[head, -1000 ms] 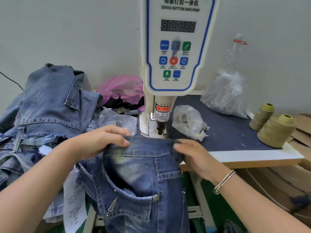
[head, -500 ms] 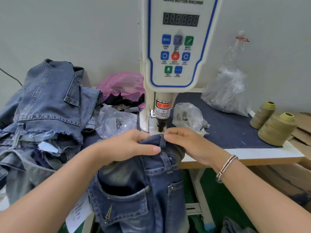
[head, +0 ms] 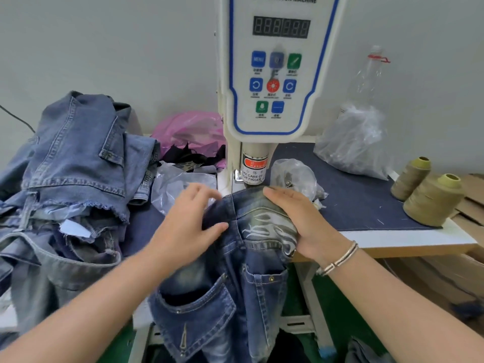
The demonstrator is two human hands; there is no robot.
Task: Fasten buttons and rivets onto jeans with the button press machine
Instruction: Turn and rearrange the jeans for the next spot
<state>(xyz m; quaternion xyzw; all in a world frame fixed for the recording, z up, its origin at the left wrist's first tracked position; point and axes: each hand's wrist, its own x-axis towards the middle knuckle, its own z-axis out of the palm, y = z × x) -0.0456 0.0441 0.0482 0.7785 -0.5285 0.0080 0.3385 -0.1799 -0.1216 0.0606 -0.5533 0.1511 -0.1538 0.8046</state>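
both hands on the jeans under the press

the left hand (head: 188, 221) lies with fingers spread and nearly straight, thumb laid on the denim, flat on the waistband's left side. the right hand (head: 296, 218) curves over the waistband's right side, fingers bent down over the fold; how tightly it grips i cannot tell. the jeans (head: 230, 284) sit at centre frame, waistband touching the foot of the button machine (head: 275, 74), legs hanging off the table (head: 408, 239). a pile of jeans (head: 78, 166) fills the left; two thread cones (head: 432, 203) stand at the right edge, clear plastic bags (head: 353, 142) behind.
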